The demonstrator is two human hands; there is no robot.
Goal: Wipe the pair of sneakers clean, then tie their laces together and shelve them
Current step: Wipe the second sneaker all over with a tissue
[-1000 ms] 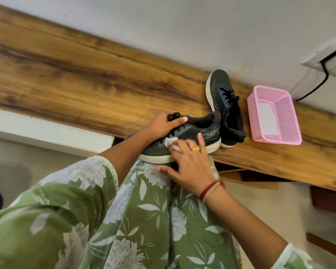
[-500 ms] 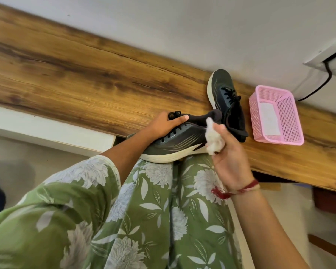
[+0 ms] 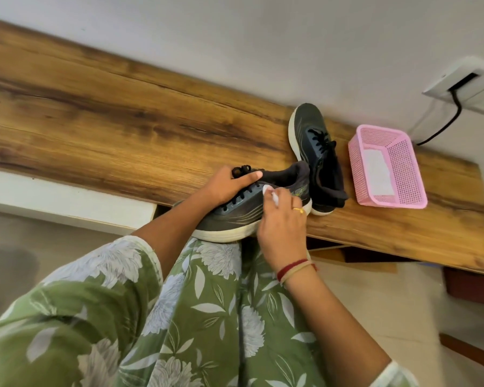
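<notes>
A long wooden tabletop (image 3: pixel 123 129) with dark, streaky grain runs slantwise from ten o'clock down to four o'clock, its far edge against a pale wall. At about two o'clock from the middle, a dark sneaker (image 3: pixel 308 127) with a white sole and black laces stands upright on the wood. Its toe points to twelve o'clock, toward the wall. Just beside it, at its three o'clock, a pink mesh basket (image 3: pixel 403 163) sits on the wood. A second sneaker (image 3: pixel 229 219) lies across the near edge, toe at eight o'clock, heel at two o'clock. Its heel end seems to rest on the wood, though that is unclear.
</notes>
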